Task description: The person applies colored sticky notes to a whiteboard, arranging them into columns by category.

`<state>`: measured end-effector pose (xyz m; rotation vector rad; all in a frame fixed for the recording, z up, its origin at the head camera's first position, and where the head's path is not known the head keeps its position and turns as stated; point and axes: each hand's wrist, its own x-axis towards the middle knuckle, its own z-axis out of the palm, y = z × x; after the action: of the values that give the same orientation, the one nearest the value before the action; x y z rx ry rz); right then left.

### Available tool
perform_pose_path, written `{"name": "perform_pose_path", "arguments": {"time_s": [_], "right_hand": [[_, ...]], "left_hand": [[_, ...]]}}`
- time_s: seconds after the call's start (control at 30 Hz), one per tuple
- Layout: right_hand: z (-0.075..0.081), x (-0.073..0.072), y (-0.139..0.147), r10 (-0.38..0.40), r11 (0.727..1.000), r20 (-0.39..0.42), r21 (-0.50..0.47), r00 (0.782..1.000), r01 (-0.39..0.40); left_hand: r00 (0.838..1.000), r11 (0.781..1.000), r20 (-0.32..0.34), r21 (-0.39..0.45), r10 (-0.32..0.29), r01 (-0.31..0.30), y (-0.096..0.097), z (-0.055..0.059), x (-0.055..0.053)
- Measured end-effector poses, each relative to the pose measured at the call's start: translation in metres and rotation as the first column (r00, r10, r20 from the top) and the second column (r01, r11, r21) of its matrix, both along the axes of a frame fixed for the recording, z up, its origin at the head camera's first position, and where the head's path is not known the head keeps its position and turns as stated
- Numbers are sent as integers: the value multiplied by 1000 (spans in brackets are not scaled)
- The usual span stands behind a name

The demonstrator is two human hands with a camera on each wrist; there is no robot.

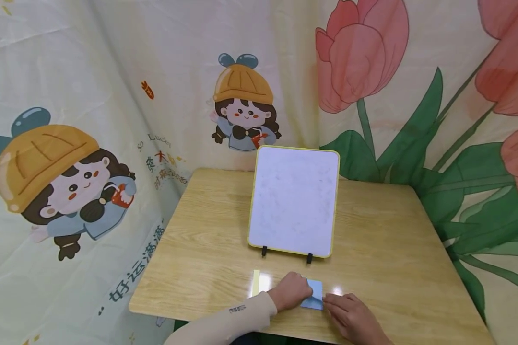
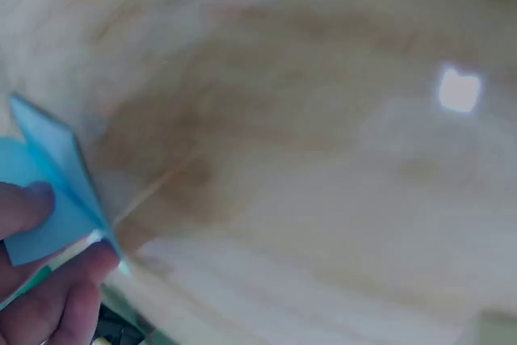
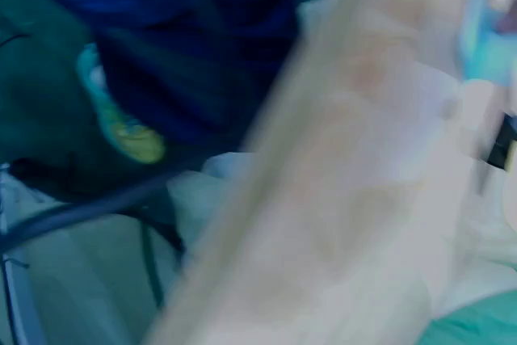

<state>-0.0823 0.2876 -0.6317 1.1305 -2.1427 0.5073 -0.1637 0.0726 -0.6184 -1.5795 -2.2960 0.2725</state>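
Observation:
A light blue square of paper (image 1: pixel 314 293), like a sticky note, lies near the front of the wooden table (image 1: pixel 384 258). My left hand (image 1: pixel 290 291) grips its left part, knuckles up. In the left wrist view the blue paper (image 2: pixel 60 179) stands spread into two leaves, with a thumb against one leaf and fingers at the lower corner. My right hand (image 1: pixel 351 315) has its fingertips at the paper's right edge; whether they pinch it is hidden. The right wrist view is blurred, with some blue paper (image 3: pixel 485 46) at its upper right.
A yellow-framed whiteboard (image 1: pixel 293 201) on black feet (image 1: pixel 309 258) stands upright behind the hands. A pale yellow strip (image 1: pixel 256 282) lies left of my left hand. Printed curtains (image 1: pixel 177 62) surround the table's back and sides.

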Motion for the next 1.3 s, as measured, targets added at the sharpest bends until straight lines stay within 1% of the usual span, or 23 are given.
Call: {"name": "perform_pose_path", "arguments": {"time_s": [0.03, 0.1, 0.17, 0.23, 0.3, 0.37, 0.4, 0.43, 0.53, 0.63, 0.73, 0.77, 0.9, 1.0, 1.1, 1.23, 1.3], "right_hand": [[-4, 0, 0, 39, 999, -11, 25, 999, -39], [-11, -1, 0, 91, 994, -23, 65, 996, -89], [-17, -3, -3, 101, 990, -46, 101, 994, -96], [-19, -4, -6, 103, 988, -110, 127, 989, -89], [-20, -4, -10, 122, 985, -180, 141, 976, -97], [-19, -4, -14, 144, 980, -217, 163, 965, -109], [-19, -5, -16, 158, 978, -223, 173, 962, -120], [-20, -5, -17, 170, 975, -219, 181, 961, -132], [-28, -7, -19, 167, 973, -148, 185, 975, -138], [-39, -10, -16, 130, 979, -72, 168, 989, -116], [-49, -10, -11, 98, 980, -24, 176, 995, -92], [-51, -10, -10, 93, 979, -13, 185, 996, -89], [-58, -11, -9, 99, 974, 2, 207, 995, -97], [-62, -12, -9, 99, 977, -5, 193, 995, -96], [-64, -12, -9, 77, 982, 10, 175, 997, -78], [-68, -10, -7, 31, 983, 74, 179, 997, -44], [-71, -9, -7, 22, 984, 96, 173, 995, -39]], "left_hand": [[1000, 1000, 21, 0, 3, -3, 0, 1, -2], [999, 1000, 45, -12, 7, -6, 1, 2, -6], [998, 1000, 59, -24, 7, -5, 2, 2, -8], [998, 999, 70, -32, 4, -1, 4, 1, -9], [997, 999, 75, -37, 7, -4, 5, 2, -11], [997, 999, 79, -39, 18, -15, 7, 4, -13], [997, 999, 78, -41, 26, -23, 7, 6, -15], [996, 999, 79, -43, 35, -31, 7, 7, -17], [995, 998, 77, -43, 55, -52, 8, 11, -21], [993, 998, 106, -42, 54, -50, 9, 13, -23], [988, 998, 149, -45, 46, -40, 9, 11, -22], [985, 998, 164, -48, 45, -38, 9, 10, -22], [981, 998, 186, -33, 53, -47, 7, 6, -21], [979, 999, 195, -17, 52, -50, 7, 5, -22], [977, 999, 210, -8, 42, -41, 7, 4, -23], [980, 999, 196, -7, 34, -33, 7, 4, -22], [983, 999, 183, -7, 33, -32, 6, 4, -22]]}}
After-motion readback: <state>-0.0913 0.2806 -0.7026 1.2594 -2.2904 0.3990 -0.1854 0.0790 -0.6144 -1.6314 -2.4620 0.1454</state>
